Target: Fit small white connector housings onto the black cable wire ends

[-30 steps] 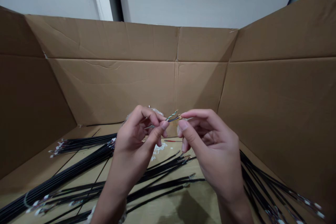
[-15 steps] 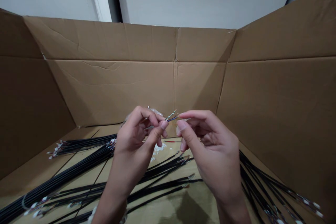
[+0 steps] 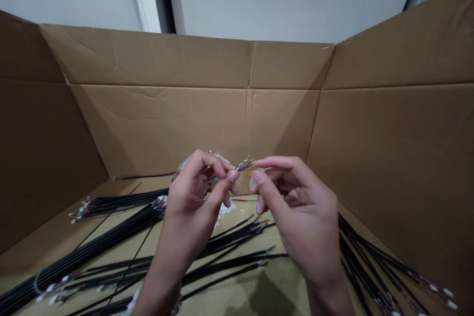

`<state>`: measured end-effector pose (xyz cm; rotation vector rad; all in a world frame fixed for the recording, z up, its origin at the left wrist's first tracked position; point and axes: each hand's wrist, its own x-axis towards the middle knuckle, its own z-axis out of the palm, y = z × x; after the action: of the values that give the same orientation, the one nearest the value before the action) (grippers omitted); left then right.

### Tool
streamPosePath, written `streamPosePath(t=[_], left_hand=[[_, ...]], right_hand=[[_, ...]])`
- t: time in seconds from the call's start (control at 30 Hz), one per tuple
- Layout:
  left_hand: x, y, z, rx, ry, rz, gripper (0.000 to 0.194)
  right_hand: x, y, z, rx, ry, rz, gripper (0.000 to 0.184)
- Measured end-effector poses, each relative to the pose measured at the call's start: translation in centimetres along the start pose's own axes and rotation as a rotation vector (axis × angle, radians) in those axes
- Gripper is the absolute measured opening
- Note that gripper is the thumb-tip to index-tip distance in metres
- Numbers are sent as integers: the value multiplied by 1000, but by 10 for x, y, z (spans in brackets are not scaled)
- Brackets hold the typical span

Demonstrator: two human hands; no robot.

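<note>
My left hand pinches the end of a cable between thumb and forefinger. Several thin coloured wires fan out of that pinch to the right, a green-and-white twisted pair and a blue one among them, with gold-coloured tips. Close by, my right hand has its forefinger at the wire tips and its thumb a little below, with a gap between the two. Its other fingers are curled and partly hidden behind the thumb. Under my hands lie black cables with bare wire ends.
Tall cardboard walls surround the work surface on three sides. A thick black cable bundle with white connectors lies left, another bunch right. Small white pieces and a clear plastic bag are behind my hands.
Both hands and the wires appear slightly further right, along with a small shift of the whole view. The grip of my left hand is the same.
</note>
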<state>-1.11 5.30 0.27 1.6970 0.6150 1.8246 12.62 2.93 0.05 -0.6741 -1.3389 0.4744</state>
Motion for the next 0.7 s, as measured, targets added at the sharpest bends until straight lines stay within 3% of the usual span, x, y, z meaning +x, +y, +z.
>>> streamPosePath(t=[0.43, 0.7], left_hand=[[-4, -3, -8, 89, -44, 43, 17], [-4, -8, -14, 217, -122, 128, 18]], right_hand=[[-1, 0, 1, -74, -14, -84, 13], [-1, 3, 2, -103, -31, -56, 8]])
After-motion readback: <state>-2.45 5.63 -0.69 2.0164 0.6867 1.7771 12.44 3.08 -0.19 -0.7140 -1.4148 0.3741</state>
